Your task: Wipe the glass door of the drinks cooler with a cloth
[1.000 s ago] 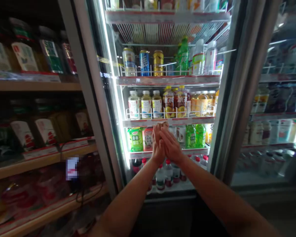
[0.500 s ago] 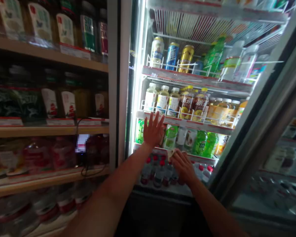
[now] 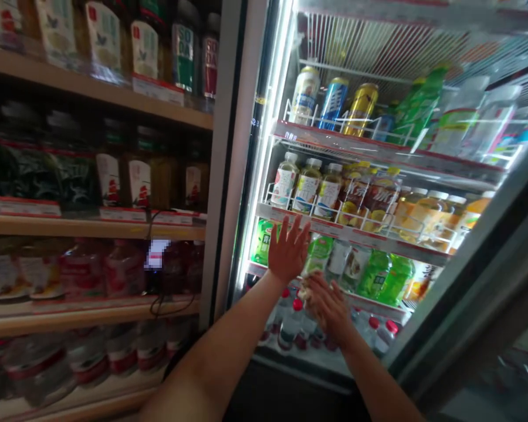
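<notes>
My left hand [image 3: 289, 251] is raised with its fingers spread, palm toward the lit drinks cooler [image 3: 356, 231]. It seems to lie flat on the cooler's glass front, though contact is hard to make out. Lower and to its right, my right hand [image 3: 332, 308] holds a crumpled pale cloth [image 3: 308, 287], its fingers pressed over the cloth. Both hands overlap the view of green-labelled bottles [image 3: 319, 252] and of red-capped water bottles [image 3: 293, 319] on the lowest level. White-capped tea bottles [image 3: 308, 184] stand on the shelf just above my left hand.
Wooden shelves [image 3: 92, 225] full of bottles stand at the left, with a cable [image 3: 158, 305] hanging over them. A grey upright frame [image 3: 229, 146] separates them from the cooler. Cans [image 3: 334, 102] line an upper cooler shelf. A dark door frame [image 3: 466, 275] slants along the right.
The view has shifted, so shelves and cooler appear further right. My right hand and the cloth sit slightly lower against the cooler. My left hand stays spread near the same shelf edge.
</notes>
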`<state>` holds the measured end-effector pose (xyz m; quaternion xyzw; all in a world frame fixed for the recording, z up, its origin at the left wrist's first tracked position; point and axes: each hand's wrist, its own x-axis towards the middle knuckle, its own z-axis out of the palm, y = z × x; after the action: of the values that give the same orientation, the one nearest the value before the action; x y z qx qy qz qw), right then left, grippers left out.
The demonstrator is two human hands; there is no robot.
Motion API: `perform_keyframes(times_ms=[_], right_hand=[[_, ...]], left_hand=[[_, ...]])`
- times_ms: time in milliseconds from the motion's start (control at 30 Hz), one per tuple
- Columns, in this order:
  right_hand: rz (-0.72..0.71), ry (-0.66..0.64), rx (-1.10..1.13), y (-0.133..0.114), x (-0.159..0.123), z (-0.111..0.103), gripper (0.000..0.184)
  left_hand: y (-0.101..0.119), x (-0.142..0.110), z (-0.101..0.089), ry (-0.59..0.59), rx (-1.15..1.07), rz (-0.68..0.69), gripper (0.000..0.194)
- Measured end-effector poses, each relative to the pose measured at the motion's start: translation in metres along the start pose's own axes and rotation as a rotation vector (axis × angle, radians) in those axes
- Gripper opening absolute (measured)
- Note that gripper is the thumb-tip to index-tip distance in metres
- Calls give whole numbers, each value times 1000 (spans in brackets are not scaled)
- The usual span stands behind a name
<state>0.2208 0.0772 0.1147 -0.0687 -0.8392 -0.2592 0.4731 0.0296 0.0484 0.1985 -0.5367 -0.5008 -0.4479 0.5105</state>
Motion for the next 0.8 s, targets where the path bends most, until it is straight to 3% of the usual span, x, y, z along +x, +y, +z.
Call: perform_keyframes(times_ms=[167, 233, 400, 500, 600, 700, 767, 800], right_hand=[[207, 258, -215, 29, 42, -19, 53], [199, 217, -249, 24, 43, -15, 54], [60, -54, -262, -1, 4, 3, 45], [94, -4, -334, 16, 9, -5, 49], [215, 207, -425, 44, 54, -20, 61], [288, 363, -366, 47, 115, -16, 68], [328, 322, -293, 27, 147, 1, 70], [317, 242, -250, 12, 159, 12, 70]], left_hand=[[-1, -9, 2, -12, 1, 62, 56], [0, -20, 3, -36, 3, 94, 54], [1, -59, 4, -67, 16, 226, 48], [-1, -74, 2, -88, 0, 288, 46], [-5, -77, 1, -75, -16, 324, 45], [-9, -80, 3, -78, -81, 459, 41], [-10, -82, 7, -141, -136, 500, 39], [-9, -83, 10, -205, -149, 467, 39]])
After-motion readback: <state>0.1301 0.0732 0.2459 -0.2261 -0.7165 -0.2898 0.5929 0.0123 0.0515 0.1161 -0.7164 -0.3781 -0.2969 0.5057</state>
